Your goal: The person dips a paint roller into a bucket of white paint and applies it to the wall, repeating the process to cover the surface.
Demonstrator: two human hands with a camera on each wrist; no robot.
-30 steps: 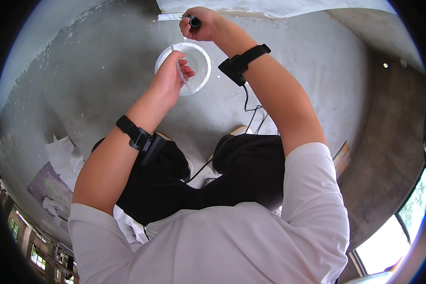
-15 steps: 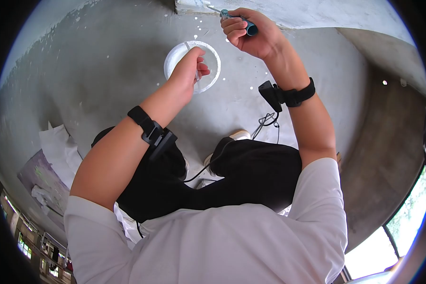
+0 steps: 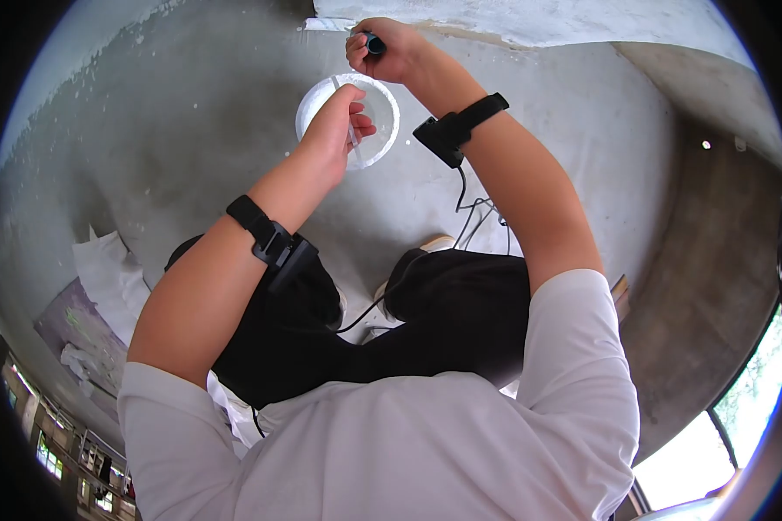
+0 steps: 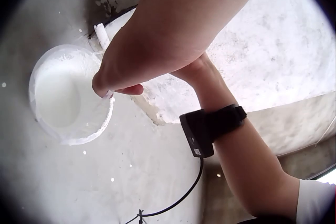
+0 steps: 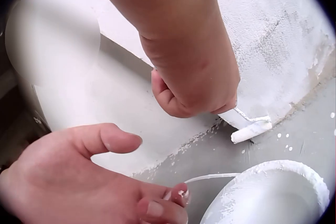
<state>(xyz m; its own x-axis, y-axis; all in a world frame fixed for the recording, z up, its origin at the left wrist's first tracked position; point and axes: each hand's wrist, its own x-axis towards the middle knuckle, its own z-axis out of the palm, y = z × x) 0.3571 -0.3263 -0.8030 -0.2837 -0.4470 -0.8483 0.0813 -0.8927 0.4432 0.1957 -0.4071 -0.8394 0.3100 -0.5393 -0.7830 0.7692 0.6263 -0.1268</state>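
Observation:
My right hand grips a small paint roller by its dark blue-green handle. In the right wrist view the white roller head lies along the foot of the whitened wall, close to the floor. My left hand holds the thin pale bail handle of a white bucket, its fingers hooked under it and the thumb apart. White paint shows inside the bucket, and the rim is coated with it. White smears mark the left fingertips.
The wall curves along the far side, meeting the grey floor. White drips dot the floor near the bucket. A black cable trails from the right wrist camera. Papers and a stained board lie at left.
My right hand first swung right with the roller, then came back left toward the bucket along the wall's base. The left hand stays on the bucket's handle.

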